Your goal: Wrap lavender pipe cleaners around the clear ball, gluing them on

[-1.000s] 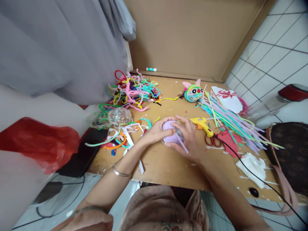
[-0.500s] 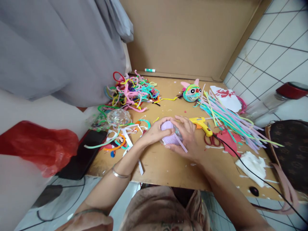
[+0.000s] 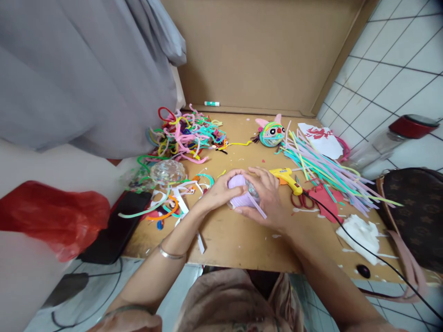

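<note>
Between my two hands is a clear ball [image 3: 252, 188], partly wrapped in rows of lilac pipe cleaner [image 3: 240, 199]. My left hand [image 3: 221, 190] grips it from the left, the thumb pressed on the lilac rows. From the right, my right hand [image 3: 268, 199] curls round the ball, fingers over the top and thumb below. A loose lilac end sticks out toward my right palm. Just right of my hands lies a yellow glue gun [image 3: 290, 179], and beside it red-handled scissors [image 3: 302, 201], partly covered.
Tangled pipe cleaners [image 3: 185, 133] are heaped at the back left, near a clear bumpy ball [image 3: 168, 172]. Straight pipe cleaners [image 3: 328, 161] lie right, by a decorated ball with ears [image 3: 272, 133]. A black cord [image 3: 341, 223] crosses the right side toward a brown bag [image 3: 411, 216].
The view has shifted slightly, so the scene sits a little further left. Both hands keep the same hold on the ball.
</note>
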`<state>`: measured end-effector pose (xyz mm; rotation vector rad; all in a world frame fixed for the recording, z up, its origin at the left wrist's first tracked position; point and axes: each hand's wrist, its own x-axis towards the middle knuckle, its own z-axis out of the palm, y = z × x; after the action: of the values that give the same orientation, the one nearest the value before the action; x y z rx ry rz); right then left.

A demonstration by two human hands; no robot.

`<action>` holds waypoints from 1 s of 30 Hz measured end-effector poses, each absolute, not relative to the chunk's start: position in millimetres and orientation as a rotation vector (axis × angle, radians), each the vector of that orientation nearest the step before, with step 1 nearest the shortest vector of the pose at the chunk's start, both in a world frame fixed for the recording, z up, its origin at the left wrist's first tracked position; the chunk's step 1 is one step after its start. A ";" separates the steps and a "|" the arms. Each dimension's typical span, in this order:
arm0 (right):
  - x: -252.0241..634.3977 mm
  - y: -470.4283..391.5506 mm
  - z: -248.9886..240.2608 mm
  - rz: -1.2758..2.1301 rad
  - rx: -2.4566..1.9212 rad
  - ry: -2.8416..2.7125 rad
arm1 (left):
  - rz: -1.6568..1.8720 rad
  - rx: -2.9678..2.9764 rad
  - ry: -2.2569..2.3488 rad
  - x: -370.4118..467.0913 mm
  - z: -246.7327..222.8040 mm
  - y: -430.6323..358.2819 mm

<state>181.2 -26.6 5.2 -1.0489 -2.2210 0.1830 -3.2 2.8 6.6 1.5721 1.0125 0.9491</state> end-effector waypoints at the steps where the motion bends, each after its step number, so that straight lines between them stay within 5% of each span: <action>1: 181.4 -26.5 5.4 0.186 -1.046 -2.226 | 0.950 1.569 1.010 -3.3 6.5 2.9; 30: 180.7 -23.6 3.4 0.244 -1.005 -2.168 | 0.912 1.545 1.015 -3.8 8.2 2.2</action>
<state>180.7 -23.6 3.4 -1.0050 -2.1676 0.2444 -3.8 2.2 8.2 1.5454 1.0148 0.9125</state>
